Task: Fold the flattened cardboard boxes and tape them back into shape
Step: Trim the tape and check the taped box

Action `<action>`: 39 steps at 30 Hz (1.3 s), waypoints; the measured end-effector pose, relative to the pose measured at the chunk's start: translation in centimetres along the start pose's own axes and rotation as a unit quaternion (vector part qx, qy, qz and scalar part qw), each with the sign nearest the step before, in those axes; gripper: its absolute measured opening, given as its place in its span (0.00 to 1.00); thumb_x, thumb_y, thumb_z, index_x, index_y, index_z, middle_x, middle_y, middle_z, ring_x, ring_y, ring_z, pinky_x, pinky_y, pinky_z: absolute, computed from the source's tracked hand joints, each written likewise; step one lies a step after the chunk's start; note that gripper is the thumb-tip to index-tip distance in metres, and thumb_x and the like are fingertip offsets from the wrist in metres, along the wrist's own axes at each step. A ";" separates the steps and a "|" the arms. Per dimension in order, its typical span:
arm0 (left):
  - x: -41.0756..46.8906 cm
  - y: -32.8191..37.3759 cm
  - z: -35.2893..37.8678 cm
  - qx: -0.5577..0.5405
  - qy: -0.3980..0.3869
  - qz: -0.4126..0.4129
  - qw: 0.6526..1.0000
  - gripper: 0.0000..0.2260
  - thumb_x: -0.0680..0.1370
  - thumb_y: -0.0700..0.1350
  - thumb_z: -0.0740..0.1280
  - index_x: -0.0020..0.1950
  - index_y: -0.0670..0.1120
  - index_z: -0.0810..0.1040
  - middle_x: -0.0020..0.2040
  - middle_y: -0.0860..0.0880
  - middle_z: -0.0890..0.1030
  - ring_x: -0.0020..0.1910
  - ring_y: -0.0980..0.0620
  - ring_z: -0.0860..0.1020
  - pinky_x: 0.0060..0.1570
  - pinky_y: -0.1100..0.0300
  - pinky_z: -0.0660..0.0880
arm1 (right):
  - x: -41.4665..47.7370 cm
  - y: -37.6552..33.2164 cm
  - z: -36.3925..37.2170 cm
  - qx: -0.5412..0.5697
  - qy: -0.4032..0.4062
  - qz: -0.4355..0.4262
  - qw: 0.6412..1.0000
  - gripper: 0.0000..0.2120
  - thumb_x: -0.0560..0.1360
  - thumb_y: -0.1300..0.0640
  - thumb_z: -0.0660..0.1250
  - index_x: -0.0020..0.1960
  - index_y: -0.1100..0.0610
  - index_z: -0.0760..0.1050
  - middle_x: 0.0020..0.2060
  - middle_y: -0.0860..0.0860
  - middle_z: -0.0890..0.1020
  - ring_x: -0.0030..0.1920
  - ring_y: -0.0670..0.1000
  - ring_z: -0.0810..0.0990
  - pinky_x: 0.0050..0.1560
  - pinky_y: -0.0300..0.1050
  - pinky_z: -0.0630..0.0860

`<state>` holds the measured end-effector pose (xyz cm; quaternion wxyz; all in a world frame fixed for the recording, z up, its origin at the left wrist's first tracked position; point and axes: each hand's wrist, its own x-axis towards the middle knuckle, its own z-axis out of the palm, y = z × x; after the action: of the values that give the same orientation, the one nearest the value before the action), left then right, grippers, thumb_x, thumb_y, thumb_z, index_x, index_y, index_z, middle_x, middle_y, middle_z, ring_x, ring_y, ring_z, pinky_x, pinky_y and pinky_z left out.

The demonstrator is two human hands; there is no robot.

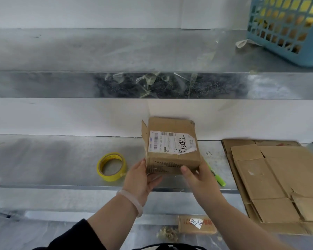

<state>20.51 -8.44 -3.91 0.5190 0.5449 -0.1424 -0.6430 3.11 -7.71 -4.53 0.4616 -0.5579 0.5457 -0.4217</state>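
While the small brown cardboard box [172,147] hangs over the grey metal table [43,159] | left hand [141,179] grip wraps its lower-left corner | right hand [199,179] grip pinches lower-right | yellow tape roll [111,166] lies left.

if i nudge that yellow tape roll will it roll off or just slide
The yellow tape roll lies flat, hole up, so it would probably slide on the smooth metal shelf rather than roll. It looks like a stiff, fairly light ring; its open core should make picking it up easy.
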 end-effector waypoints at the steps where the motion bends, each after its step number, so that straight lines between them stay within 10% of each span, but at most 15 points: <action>1: 0.0 -0.3 0.0 0.040 0.011 0.008 0.999 0.12 0.83 0.42 0.57 0.65 0.46 0.73 0.54 0.40 0.83 0.51 0.44 0.82 0.42 0.52 0.80 | 0.2 0.0 -0.1 -0.020 0.021 -0.011 1.000 0.25 0.77 0.53 0.68 0.71 0.39 0.67 0.59 0.35 0.79 0.61 0.42 0.77 0.60 0.43 0.75; 7: 0.1 0.1 -0.2 0.038 -0.007 -0.021 0.999 0.14 0.83 0.50 0.55 0.58 0.46 0.77 0.55 0.40 0.82 0.50 0.45 0.81 0.54 0.47 0.77 | 1.1 -0.6 -1.3 -0.182 0.077 -0.083 0.977 0.32 0.75 0.48 0.69 0.73 0.32 0.58 0.70 0.39 0.68 0.68 0.47 0.69 0.64 0.56 0.74; 11: 0.7 -0.5 -0.5 0.025 -0.054 -0.107 0.992 0.16 0.81 0.59 0.55 0.57 0.50 0.76 0.56 0.44 0.81 0.55 0.45 0.79 0.61 0.45 0.73 | 1.4 -0.9 -0.6 -0.256 0.082 -0.207 0.941 0.31 0.72 0.54 0.75 0.73 0.46 0.68 0.70 0.42 0.69 0.71 0.52 0.66 0.69 0.58 0.69; 17: 1.9 -1.5 -1.0 0.062 -0.005 -0.088 0.994 0.12 0.83 0.46 0.59 0.63 0.45 0.75 0.58 0.42 0.80 0.53 0.45 0.79 0.48 0.51 0.78 | 2.0 -1.5 0.9 -0.342 0.039 -0.260 0.902 0.29 0.70 0.55 0.77 0.69 0.54 0.74 0.68 0.50 0.75 0.71 0.52 0.67 0.69 0.49 0.65; 20: 2.5 -1.4 -1.8 0.198 -0.026 -0.029 0.979 0.08 0.82 0.43 0.58 0.56 0.47 0.76 0.54 0.44 0.79 0.55 0.46 0.77 0.57 0.48 0.75 | 2.4 -1.9 1.2 -0.351 0.026 -0.254 0.901 0.29 0.69 0.56 0.78 0.67 0.55 0.76 0.67 0.51 0.76 0.70 0.54 0.69 0.69 0.48 0.65; 24: 2.7 -0.5 -2.4 0.230 -0.045 0.038 0.971 0.10 0.82 0.42 0.59 0.48 0.50 0.80 0.32 0.56 0.79 0.32 0.57 0.75 0.37 0.63 0.71 | 2.8 -1.8 1.9 -0.420 -0.025 -0.246 0.873 0.26 0.69 0.57 0.78 0.65 0.54 0.78 0.65 0.52 0.78 0.68 0.57 0.72 0.66 0.56 0.73; 26: 2.7 0.1 -3.3 0.270 -0.063 0.080 0.957 0.13 0.81 0.43 0.62 0.45 0.57 0.83 0.38 0.60 0.83 0.37 0.65 0.79 0.37 0.70 0.72 | 2.7 -1.6 2.5 -0.465 -0.029 -0.248 0.850 0.26 0.70 0.55 0.76 0.67 0.53 0.76 0.66 0.52 0.77 0.68 0.57 0.73 0.63 0.58 0.75; 31: 3.2 1.1 -9.5 0.535 0.106 0.305 0.781 0.18 0.73 0.39 0.70 0.62 0.50 0.78 0.59 0.51 0.78 0.58 0.51 0.74 0.59 0.61 0.69 | 1.5 -0.6 3.7 -0.516 -0.006 -0.277 0.811 0.34 0.71 0.51 0.74 0.74 0.54 0.69 0.71 0.54 0.72 0.68 0.59 0.72 0.64 0.57 0.71; 34: 3.8 1.4 -13.1 0.682 0.156 0.308 0.645 0.23 0.64 0.39 0.75 0.59 0.47 0.80 0.55 0.47 0.81 0.58 0.40 0.76 0.60 0.45 0.71 | 1.2 -0.4 3.7 -0.519 0.012 -0.270 0.811 0.34 0.71 0.47 0.72 0.75 0.52 0.67 0.72 0.53 0.70 0.69 0.58 0.69 0.65 0.56 0.65; 39: 3.8 2.4 -14.9 0.769 0.119 0.341 0.527 0.12 0.60 0.40 0.80 0.40 0.51 0.83 0.39 0.53 0.82 0.50 0.43 0.81 0.59 0.36 0.69 | 1.2 -1.1 3.8 -0.515 -0.001 -0.251 0.820 0.33 0.72 0.44 0.68 0.74 0.53 0.68 0.73 0.54 0.69 0.72 0.59 0.67 0.70 0.60 0.62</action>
<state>34.88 -6.87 -9.66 0.0904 0.7142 -0.6940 0.0121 7.15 -8.71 -4.32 -0.0140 -0.8327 0.5235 -0.1801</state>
